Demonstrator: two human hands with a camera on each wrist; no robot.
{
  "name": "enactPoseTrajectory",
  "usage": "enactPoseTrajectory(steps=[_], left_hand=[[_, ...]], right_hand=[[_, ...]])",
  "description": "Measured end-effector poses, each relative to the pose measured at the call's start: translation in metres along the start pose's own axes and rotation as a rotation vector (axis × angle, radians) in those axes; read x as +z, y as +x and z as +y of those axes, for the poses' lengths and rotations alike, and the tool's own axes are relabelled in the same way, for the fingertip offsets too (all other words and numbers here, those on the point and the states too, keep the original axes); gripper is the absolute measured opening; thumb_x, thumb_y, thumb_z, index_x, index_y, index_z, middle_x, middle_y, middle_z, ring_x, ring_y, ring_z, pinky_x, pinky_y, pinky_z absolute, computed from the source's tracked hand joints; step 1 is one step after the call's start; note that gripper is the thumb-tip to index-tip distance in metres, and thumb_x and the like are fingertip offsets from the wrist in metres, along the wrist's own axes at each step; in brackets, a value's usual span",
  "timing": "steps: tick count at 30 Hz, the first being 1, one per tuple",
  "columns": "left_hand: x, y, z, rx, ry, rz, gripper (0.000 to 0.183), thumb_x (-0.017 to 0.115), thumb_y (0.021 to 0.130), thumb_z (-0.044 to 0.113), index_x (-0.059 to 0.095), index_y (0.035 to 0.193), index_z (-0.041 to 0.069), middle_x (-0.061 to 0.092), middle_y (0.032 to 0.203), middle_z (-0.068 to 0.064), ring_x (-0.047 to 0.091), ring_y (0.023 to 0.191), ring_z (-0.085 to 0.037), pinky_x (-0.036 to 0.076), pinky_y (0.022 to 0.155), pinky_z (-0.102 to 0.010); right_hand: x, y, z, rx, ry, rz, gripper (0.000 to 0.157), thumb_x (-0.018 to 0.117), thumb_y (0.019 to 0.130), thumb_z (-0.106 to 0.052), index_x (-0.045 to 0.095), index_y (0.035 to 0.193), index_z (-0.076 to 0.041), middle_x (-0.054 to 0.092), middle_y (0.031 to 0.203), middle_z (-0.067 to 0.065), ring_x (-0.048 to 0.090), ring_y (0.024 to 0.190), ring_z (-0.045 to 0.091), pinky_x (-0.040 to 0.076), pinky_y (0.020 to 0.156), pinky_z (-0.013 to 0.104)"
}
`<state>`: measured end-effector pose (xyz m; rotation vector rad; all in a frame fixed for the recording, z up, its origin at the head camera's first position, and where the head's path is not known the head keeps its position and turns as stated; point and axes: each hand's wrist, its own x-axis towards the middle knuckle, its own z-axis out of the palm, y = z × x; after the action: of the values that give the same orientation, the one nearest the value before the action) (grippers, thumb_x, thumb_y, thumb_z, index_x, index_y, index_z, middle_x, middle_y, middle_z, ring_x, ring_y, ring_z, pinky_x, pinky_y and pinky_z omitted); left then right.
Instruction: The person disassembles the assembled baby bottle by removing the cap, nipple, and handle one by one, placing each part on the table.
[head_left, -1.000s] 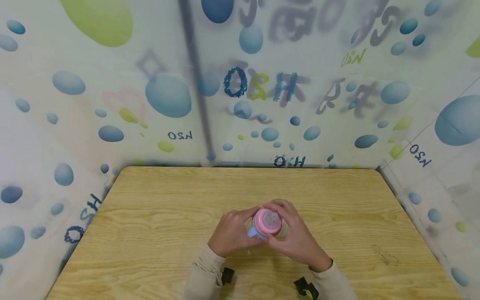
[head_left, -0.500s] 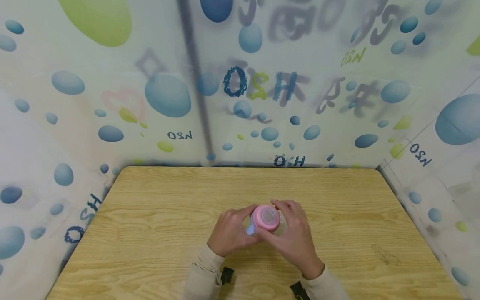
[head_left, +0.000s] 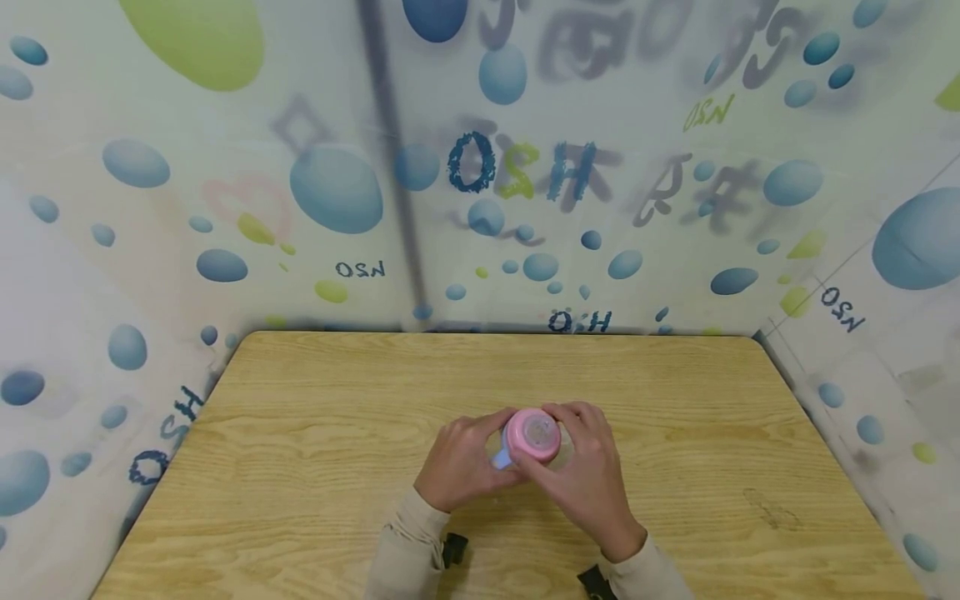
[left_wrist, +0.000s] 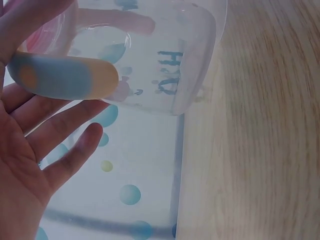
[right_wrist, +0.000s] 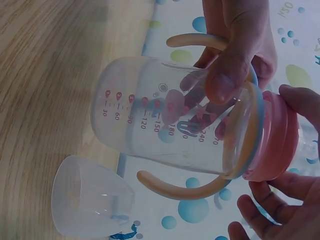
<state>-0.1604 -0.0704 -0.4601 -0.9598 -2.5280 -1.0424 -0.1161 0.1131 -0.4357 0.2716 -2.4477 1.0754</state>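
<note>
A clear baby bottle (right_wrist: pixel 165 115) with printed measuring marks is held above the table, its pink collar (head_left: pixel 532 435) uppermost in the head view. Two curved handles (right_wrist: pixel 185 187), blue and orange, join a ring below that collar. My left hand (head_left: pixel 463 462) grips the bottle near its neck, with the thumb (right_wrist: pixel 222 87) against the clear wall. On the other side, my right hand (head_left: pixel 588 471) holds the pink collar between thumb and fingers. A see-through teat (head_left: pixel 540 431) shows in the middle of the collar.
A translucent cap (right_wrist: pixel 92 200) stands on the wooden table (head_left: pixel 337 400), below the bottle in the right wrist view. Behind the table rises a wall (head_left: pixel 480 250) patterned with blue and green dots. Black straps (head_left: pixel 453 550) hang at the wrists.
The bottle has shifted slightly left. My right hand has turned, its wrist moving left and nearer; its fingers, apart from the collar half a second ago, now touch it. My left hand stays nearly still.
</note>
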Motion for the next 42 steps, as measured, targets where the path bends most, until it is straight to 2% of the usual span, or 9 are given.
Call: enactPoseTrajectory(steps=[12,16,22,29,37,42], left_hand=[[0.000,0.001,0.000,0.010,-0.024,-0.007,0.065,0.085,0.072,0.043,0.067,0.126,0.011,0.075,0.104,0.001,0.068,0.084,-0.005,0.056,0.072,-0.030],[0.000,0.001,-0.001,0.012,-0.042,-0.004,0.065,0.085,0.073,0.045,0.067,0.125,0.011,0.075,0.103,0.001,0.067,0.081,-0.003,0.055,0.070,-0.027],[0.000,0.000,-0.001,-0.008,-0.049,-0.002,0.068,0.091,0.066,0.039,0.068,0.124,0.011,0.075,0.099,0.002,0.065,0.076,-0.004,0.054,0.067,-0.026],[-0.001,0.001,-0.001,-0.029,-0.032,-0.011,0.069,0.093,0.063,0.036,0.067,0.123,0.014,0.074,0.097,0.005,0.066,0.077,-0.004,0.054,0.066,-0.026],[-0.001,-0.001,-0.001,-0.041,-0.042,-0.017,0.071,0.094,0.062,0.035,0.067,0.124,0.013,0.075,0.101,-0.002,0.070,0.084,-0.010,0.056,0.072,-0.033],[-0.001,-0.001,-0.001,-0.033,-0.042,-0.009,0.072,0.095,0.061,0.036,0.067,0.124,0.013,0.075,0.102,0.001,0.070,0.085,-0.010,0.057,0.072,-0.033]], right_hand=[[-0.006,0.002,0.000,-0.036,0.026,-0.051,0.061,0.091,0.069,-0.034,0.070,0.119,-0.007,0.058,0.111,-0.001,0.049,0.105,0.014,0.048,0.080,0.044],[-0.009,0.003,0.000,-0.047,0.023,-0.037,0.059,0.090,0.070,-0.034,0.070,0.118,-0.007,0.058,0.112,0.001,0.050,0.106,0.015,0.049,0.080,0.044],[-0.018,0.005,0.001,-0.054,0.021,0.003,0.057,0.090,0.069,-0.029,0.069,0.117,-0.005,0.058,0.111,0.004,0.052,0.104,0.018,0.049,0.079,0.046],[-0.025,0.008,0.007,-0.033,0.030,0.033,0.057,0.091,0.069,-0.025,0.068,0.117,-0.004,0.057,0.112,0.007,0.053,0.104,0.020,0.050,0.078,0.048],[-0.031,0.011,0.019,0.010,0.033,0.060,0.059,0.091,0.070,-0.020,0.067,0.120,-0.001,0.057,0.115,0.013,0.053,0.106,0.026,0.048,0.081,0.051],[-0.034,0.012,0.029,0.054,0.010,0.074,0.059,0.090,0.070,-0.018,0.066,0.121,0.000,0.057,0.115,0.015,0.053,0.107,0.029,0.047,0.082,0.053]])
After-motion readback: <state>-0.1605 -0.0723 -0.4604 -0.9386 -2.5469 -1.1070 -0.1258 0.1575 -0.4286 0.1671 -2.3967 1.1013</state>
